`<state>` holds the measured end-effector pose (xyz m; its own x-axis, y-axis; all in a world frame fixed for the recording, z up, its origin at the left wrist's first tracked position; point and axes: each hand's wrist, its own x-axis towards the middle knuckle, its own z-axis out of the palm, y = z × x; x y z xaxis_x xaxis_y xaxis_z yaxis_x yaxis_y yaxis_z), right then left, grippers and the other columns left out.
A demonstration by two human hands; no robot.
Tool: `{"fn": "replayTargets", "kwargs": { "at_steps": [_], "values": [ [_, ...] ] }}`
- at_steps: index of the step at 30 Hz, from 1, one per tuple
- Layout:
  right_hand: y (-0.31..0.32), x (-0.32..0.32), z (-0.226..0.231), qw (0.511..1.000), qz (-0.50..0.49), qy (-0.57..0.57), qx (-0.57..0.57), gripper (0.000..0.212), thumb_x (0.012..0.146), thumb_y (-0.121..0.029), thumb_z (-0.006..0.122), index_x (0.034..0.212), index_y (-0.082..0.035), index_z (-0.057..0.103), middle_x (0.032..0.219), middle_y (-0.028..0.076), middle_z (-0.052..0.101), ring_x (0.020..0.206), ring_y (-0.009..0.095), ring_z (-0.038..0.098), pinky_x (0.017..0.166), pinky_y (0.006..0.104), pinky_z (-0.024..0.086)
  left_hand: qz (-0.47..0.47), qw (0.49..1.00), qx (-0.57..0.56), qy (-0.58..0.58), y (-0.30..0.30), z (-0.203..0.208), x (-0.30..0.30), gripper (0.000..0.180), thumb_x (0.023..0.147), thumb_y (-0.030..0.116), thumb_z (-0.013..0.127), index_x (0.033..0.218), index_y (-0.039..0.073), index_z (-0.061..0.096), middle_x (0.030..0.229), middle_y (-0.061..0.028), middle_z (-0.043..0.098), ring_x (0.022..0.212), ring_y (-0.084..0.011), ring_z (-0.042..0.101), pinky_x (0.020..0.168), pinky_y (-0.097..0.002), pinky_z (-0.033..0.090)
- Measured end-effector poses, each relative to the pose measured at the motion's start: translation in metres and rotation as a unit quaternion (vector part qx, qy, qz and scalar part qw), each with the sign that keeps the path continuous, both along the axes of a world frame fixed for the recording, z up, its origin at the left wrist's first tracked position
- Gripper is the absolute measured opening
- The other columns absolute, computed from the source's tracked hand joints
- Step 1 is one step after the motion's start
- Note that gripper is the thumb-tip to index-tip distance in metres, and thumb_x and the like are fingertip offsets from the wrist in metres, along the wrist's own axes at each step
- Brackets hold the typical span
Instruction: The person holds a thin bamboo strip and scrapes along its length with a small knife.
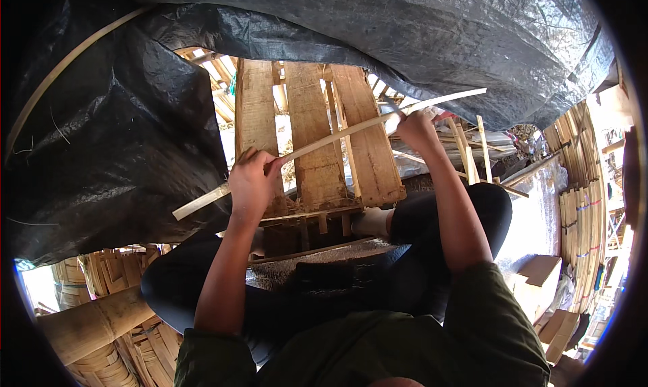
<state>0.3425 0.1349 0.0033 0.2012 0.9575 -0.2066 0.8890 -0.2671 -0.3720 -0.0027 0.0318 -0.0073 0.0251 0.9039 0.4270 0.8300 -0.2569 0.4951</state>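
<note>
A long pale bamboo strip [331, 140] slants across in front of me, its near end low on the left and its far end high on the right. My left hand [253, 177] is closed round the strip close to its lower left end. Farther up the strip, my right hand [420, 128] is closed on what looks like a knife [393, 107]. Its grey blade lies against the strip, and a bit of red shows at the other side of the fist. Most of the handle is hidden by my fingers. Under the strip lie wide wooden planks [312, 174].
Black plastic sheeting [121, 137] hangs at the left and across the top. Loose bamboo pieces [482, 147] lie right of the planks. Bundled strips [579, 218] stand at far right above a cardboard box [540, 275]. A thick bamboo pole [98, 325] is at lower left.
</note>
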Motion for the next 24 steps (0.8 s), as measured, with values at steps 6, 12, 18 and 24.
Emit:
{"fn": "replayTargets", "kwargs": {
  "at_steps": [6,12,18,24],
  "values": [
    [-0.006,-0.027,-0.01,0.999,0.034,-0.01,-0.02,0.045,0.101,-0.03,0.046,0.091,0.007,0.07,0.077,0.03,0.068,0.077,0.044,0.07,0.071,0.0465,0.057,0.006,1.0,0.004,0.004,-0.002,0.0,-0.004,0.023,0.079,0.019,0.081,0.073,0.005,0.064,0.066,-0.0087,0.058,0.065,-0.03,0.061,0.058,-0.0406,0.047],
    [-0.016,-0.029,-0.04,0.98,0.075,-0.078,0.164,0.046,0.102,-0.028,0.045,0.089,0.012,0.065,0.064,0.021,0.065,0.051,0.031,0.065,0.044,0.0441,0.051,-0.002,0.999,-0.034,0.008,0.002,0.001,0.005,0.024,0.079,0.023,0.081,0.074,0.006,0.064,0.073,-0.0087,0.059,0.069,-0.0314,0.061,0.06,-0.0414,0.048],
    [-0.002,-0.007,0.026,0.979,-0.067,0.169,-0.092,0.03,0.096,-0.017,0.05,0.094,0.01,0.063,0.062,0.011,0.058,0.046,0.02,0.057,0.038,0.0368,0.047,0.004,1.0,-0.024,0.003,0.001,0.0,0.0,0.024,0.079,0.023,0.081,0.073,0.006,0.063,0.073,-0.0091,0.059,0.071,-0.0321,0.062,0.063,-0.0416,0.049],
    [-0.01,0.006,0.007,0.98,-0.003,0.177,-0.094,0.049,0.1,-0.03,0.044,0.081,0.009,0.067,0.067,0.02,0.067,0.057,0.031,0.069,0.055,0.0421,0.055,0.0,0.999,-0.043,-0.011,0.002,0.006,0.001,0.024,0.08,0.022,0.08,0.074,0.006,0.064,0.072,-0.0089,0.059,0.072,-0.0317,0.062,0.063,-0.0416,0.049]
  ]
}}
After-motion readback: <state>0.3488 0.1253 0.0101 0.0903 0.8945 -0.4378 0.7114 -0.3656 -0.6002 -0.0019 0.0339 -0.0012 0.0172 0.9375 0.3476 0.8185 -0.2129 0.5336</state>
